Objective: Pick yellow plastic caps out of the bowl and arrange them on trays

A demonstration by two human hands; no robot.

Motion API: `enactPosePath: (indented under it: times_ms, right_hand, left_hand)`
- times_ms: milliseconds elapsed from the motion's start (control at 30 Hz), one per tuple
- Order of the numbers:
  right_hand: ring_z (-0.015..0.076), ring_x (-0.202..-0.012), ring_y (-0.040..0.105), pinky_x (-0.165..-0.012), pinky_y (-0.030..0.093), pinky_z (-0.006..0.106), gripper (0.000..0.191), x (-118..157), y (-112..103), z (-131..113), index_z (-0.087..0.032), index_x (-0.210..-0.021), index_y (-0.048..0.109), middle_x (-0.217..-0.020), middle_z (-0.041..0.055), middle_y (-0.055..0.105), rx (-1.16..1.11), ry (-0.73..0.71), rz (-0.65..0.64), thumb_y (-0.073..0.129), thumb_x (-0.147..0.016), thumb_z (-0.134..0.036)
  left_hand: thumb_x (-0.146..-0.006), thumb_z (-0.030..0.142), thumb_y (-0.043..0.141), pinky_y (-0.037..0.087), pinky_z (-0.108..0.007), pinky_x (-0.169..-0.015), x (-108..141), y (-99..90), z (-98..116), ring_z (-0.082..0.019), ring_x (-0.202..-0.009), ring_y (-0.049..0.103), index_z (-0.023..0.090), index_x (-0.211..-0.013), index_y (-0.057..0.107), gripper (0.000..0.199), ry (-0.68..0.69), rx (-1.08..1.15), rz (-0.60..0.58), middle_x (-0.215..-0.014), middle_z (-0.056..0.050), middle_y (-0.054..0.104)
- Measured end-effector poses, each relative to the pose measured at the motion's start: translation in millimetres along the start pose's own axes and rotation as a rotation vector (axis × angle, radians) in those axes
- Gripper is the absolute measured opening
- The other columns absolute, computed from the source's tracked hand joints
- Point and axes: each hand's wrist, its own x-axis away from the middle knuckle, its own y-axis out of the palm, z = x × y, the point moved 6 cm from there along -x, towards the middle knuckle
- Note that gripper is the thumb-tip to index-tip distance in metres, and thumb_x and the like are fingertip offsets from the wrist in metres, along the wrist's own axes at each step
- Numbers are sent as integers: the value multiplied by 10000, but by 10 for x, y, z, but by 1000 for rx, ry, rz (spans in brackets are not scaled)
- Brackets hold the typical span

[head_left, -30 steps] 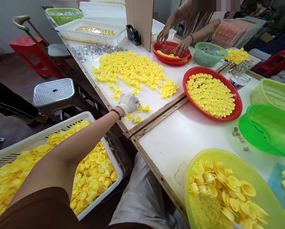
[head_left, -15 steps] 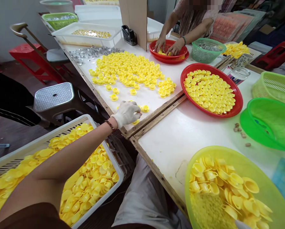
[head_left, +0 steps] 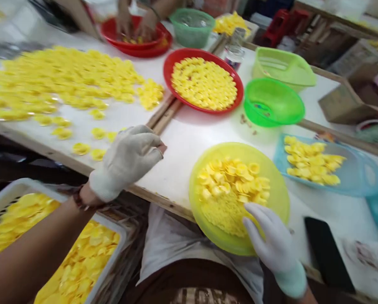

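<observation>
My left hand, in a white glove with bare fingertips, hovers over the table's front edge. Its fingers are curled and the thumb tip meets them; whether anything is between is too blurred to tell. Beside it lie loose small yellow plastic cup-shaped pieces. My right hand, also white-gloved, reaches over the near right rim of a translucent yellow bowl, fingers stretched and apart. In this bowl are larger yellow cup-like pieces and a heap of tiny yellow bits.
Beyond stands a red tray of yellow pieces, near a green basin. A blue tray and a black phone lie right. A white crate sits low left. Another person's hands work in red trays.
The view has swung right and down. My left hand has left the loose yellow pieces and come back toward the bowl. My right hand now shows at the bowl.
</observation>
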Motion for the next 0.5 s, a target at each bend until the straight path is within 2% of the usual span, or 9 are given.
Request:
enactPosePath:
  times_ms: [67, 133, 167, 200, 233, 300, 400, 500]
  right_hand:
    - [242, -1095, 693, -938, 583, 396, 289, -18, -6, 22, -198, -1261, 607, -1175, 104, 729, -35, 30, 19, 544, -991, -280]
    - [239, -1103, 689, -942, 578, 398, 296, 8, -4, 35, -201, -1271, 603, -1187, 101, 726, -63, 48, 26, 539, -994, -281]
    - [241, -1109, 687, -945, 575, 401, 301, 35, -1, 37, -202, -1279, 600, -1195, 101, 724, -74, 53, 27, 533, -998, -287]
    - [246, -1116, 685, -949, 571, 407, 308, 66, 2, 39, -201, -1286, 598, -1204, 102, 721, -81, 56, 30, 527, -1001, -298]
    - [253, -1120, 685, -950, 569, 415, 316, 95, 7, 46, -199, -1291, 595, -1211, 105, 719, -86, 56, 36, 520, -1005, -313]
    - [274, -1109, 690, -934, 570, 436, 337, 143, 24, 81, -194, -1288, 596, -1212, 112, 719, -92, 47, 60, 500, -1013, -365]
    - [302, -1047, 715, -859, 591, 451, 391, 189, 74, 180, -191, -1265, 606, -1174, 117, 734, -69, 2, 94, 464, -1014, -456]
    - [302, -988, 739, -784, 615, 417, 428, 248, 158, 298, -187, -1293, 586, -1151, 120, 743, -17, -94, 93, 503, -982, -469]
  left_hand:
    - [-928, 350, 578, 531, -345, -890, 74, 115, 625, -207, -954, 641, 200, -923, 725, 210, 197, 224, -7, -1015, -63, 677]
    - [-947, 310, 567, 546, -350, -927, 190, 317, 1106, -210, -1036, 639, 201, -1058, 708, 211, 361, 334, -78, -1121, -84, 671]
    - [-956, 305, 554, 544, -369, -959, 229, 430, 1230, -220, -1092, 629, 202, -1139, 686, 248, 402, 335, -110, -1191, -100, 659]
    - [-965, 312, 539, 534, -398, -995, 237, 529, 1250, -235, -1153, 610, 203, -1213, 657, 295, 402, 303, -123, -1263, -116, 637]
    - [-972, 329, 523, 518, -427, -1029, 218, 595, 1162, -248, -1211, 584, 206, -1269, 626, 337, 357, 241, -117, -1325, -125, 610]
    - [-983, 363, 487, 472, -469, -1091, 149, 566, 738, -263, -1305, 522, 208, -1343, 572, 401, 181, 80, -57, -1416, -134, 556]
    - [-998, 382, 428, 379, -500, -1162, 144, 205, -53, -272, -1395, 429, 196, -1422, 502, 469, -93, -138, 37, -1506, -146, 474]
    - [-984, 412, 433, 314, -555, -1167, 212, -135, -589, -326, -1430, 378, 163, -1425, 505, 512, -217, -254, 58, -1518, -196, 449]
